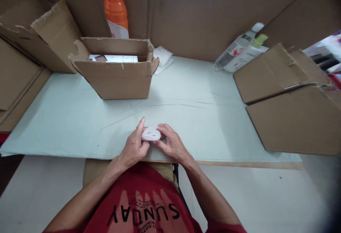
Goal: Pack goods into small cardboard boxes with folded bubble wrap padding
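Observation:
A small white rolled-up piece of cloth or tissue (150, 134) sits between my two hands near the front edge of the pale green table (80, 119). My left hand (135, 144) pinches its left side, forefinger stretched upward. My right hand (172, 143) curls its fingers round the right side. Both hands rest on the table surface right in front of my body.
An open cardboard box (117, 73) with a white packet inside stands at the back left. Behind it rises an orange bottle (115, 7). Flat cardboard boxes (290, 105) lie at the right, plastic-wrapped bottles (241, 50) behind them. Folded white cloths (162, 57) lie by the back wall.

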`<state>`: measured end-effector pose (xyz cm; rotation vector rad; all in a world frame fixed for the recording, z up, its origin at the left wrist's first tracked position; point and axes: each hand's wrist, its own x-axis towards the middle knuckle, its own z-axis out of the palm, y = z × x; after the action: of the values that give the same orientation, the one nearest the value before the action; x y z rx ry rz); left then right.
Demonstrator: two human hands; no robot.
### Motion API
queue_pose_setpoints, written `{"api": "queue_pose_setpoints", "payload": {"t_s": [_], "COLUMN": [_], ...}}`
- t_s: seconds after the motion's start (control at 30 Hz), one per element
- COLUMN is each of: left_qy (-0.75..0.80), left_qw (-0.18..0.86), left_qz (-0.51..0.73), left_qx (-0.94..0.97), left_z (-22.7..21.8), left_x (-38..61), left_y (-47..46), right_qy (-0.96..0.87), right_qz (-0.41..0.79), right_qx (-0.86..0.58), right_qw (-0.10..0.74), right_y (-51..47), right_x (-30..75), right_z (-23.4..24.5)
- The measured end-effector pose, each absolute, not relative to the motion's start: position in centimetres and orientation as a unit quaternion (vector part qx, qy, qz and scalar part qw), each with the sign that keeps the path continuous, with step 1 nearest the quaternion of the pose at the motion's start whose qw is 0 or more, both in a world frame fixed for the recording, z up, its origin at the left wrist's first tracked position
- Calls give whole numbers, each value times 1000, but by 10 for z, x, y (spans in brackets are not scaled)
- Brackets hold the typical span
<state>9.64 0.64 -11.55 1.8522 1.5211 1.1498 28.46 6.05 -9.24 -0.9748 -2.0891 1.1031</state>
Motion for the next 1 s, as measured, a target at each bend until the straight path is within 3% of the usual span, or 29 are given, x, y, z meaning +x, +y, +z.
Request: {"api": "queue_pose_setpoints", "payload": {"t_s": [0.17, 0.33, 0.53, 0.67, 0.73, 0.87, 0.93, 1.0], "left_qy": [551, 558, 557, 534, 524, 568, 609, 635], "left_qw": [343, 456, 487, 495, 485, 413, 383, 369], "left_qz": [408, 423, 428, 457, 508, 570, 562, 550], "left_qx": [642, 550, 519, 511, 482, 426, 408, 398], "left_z": [-112, -107, -109, -98, -94, -100, -109, -119], "left_x": [98, 94, 78, 60, 44, 12, 4, 1], "left_y": [4, 5, 7, 18, 28, 58, 71, 78], "right_qy": [-812, -727, -768, -812, -803, -741, -742, -769], "right_qz": [401, 441, 436, 415, 411, 366, 321, 268], "right_qx": [-310, -416, -408, -367, -359, -362, -379, -422], "right_qw": [289, 323, 233, 186, 239, 430, 450, 398], "right_y": [64, 73, 92, 112, 130, 185, 217, 244], "right_x": [284, 281, 288, 284, 278, 250, 230, 214], "right_z": [-76, -73, -66, -26, 5, 58, 71, 76]}}
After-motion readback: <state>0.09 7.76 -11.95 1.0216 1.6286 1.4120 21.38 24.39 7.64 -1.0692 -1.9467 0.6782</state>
